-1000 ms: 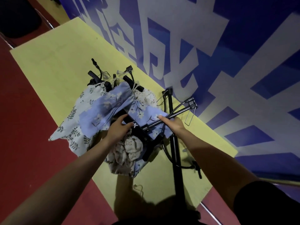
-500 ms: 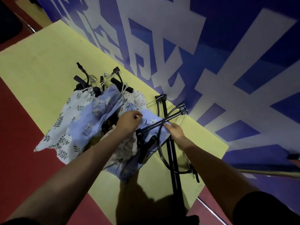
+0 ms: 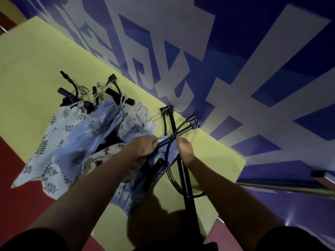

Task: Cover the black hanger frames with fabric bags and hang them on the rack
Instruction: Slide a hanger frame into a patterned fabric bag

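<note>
Black hanger frame (image 3: 183,132) sits at centre, a straight bar with a curved loop, lying across the upright pole of the rack (image 3: 181,165). Blue fabric bag (image 3: 159,151) is bunched round the frame's lower end. Left hand (image 3: 143,144) grips the bag's edge right at the bar, fingers curled over the cloth. Right hand (image 3: 184,148) pinches the frame just beside the pole, thumb up against the bar (fingers mostly hidden under the palm). Hands are near each other, bar between them.

Left of the hands hang the covered hangers: leaf-print bag (image 3: 54,142), light blue bag (image 3: 94,131), cartoon-print bag (image 3: 139,116), all overlapping, drawstrings tied at the black handles (image 3: 119,96) poking out on top. Another bare frame end (image 3: 167,108) sticks up beside the pole.

Underneath is a yellow mat (image 3: 36,60) on red floor (image 3: 16,200). Blue and white wall (image 3: 235,60) runs behind.
</note>
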The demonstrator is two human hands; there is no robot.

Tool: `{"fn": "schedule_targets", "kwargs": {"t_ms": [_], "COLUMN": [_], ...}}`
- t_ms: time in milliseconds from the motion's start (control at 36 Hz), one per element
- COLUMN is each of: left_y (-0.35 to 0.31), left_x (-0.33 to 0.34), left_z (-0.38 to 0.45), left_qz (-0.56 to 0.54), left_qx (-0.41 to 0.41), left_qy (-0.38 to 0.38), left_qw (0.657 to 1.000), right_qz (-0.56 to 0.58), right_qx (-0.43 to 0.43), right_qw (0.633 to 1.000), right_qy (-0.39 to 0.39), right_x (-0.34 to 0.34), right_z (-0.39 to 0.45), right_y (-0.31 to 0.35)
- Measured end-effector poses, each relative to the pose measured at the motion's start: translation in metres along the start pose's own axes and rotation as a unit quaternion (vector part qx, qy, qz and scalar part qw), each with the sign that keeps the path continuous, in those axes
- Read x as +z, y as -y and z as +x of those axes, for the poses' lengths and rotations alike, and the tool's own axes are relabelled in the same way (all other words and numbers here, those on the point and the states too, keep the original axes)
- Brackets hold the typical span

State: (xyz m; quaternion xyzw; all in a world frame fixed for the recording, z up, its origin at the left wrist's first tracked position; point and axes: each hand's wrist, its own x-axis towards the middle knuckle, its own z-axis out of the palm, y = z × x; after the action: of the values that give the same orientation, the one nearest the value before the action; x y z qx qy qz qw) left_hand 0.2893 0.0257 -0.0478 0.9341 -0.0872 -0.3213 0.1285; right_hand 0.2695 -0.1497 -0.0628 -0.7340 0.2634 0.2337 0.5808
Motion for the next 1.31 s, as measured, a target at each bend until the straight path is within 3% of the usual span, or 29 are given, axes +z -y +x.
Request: {"fn": "schedule_targets", "kwargs": {"t_ms": [83, 194, 444, 611, 889, 1056, 1167, 1306], "left_y": [-0.003, -0.002, -0.010, -0.002, 0.004, 0.003, -0.004, 0.005], "left_x": [0.000, 0.004, 0.014, 0.017, 0.027, 0.042, 0.046, 0.050], "left_z": [-0.003, -0.007, -0.018, -0.020, -0.030, -0.034, -0.039, -0.032], "left_qz": [0.016, 0.049, 0.090, 0.102, 0.123, 0.126, 0.119, 0.023], "left_qx": [-0.006, -0.017, -0.014, 0.035, 0.057, 0.078, 0.089, 0.069], "left_qy": [0.035, 0.024, -0.107, -0.050, -0.048, -0.011, -0.010, -0.015], "left_qw": [0.999, 0.998, 0.990, 0.993, 0.990, 0.989, 0.989, 0.997], "right_qz": [-0.007, -0.007, -0.051, -0.112, -0.147, -0.341, -0.379, -0.338], "right_qx": [-0.010, -0.006, 0.004, -0.034, -0.062, -0.063, -0.112, -0.219], "right_qw": [1.000, 1.000, 0.999, 0.993, 0.986, 0.937, 0.915, 0.915], "right_qy": [-0.016, -0.018, 0.009, -0.022, -0.043, -0.051, -0.087, -0.034], "right_x": [0.002, -0.001, -0.013, -0.008, -0.004, -0.022, -0.024, -0.012], "right_z": [-0.004, -0.005, -0.005, -0.010, -0.018, -0.023, -0.029, -0.015], "right_y": [-0.001, 0.003, 0.005, -0.002, -0.007, -0.007, 0.010, 0.031]}}
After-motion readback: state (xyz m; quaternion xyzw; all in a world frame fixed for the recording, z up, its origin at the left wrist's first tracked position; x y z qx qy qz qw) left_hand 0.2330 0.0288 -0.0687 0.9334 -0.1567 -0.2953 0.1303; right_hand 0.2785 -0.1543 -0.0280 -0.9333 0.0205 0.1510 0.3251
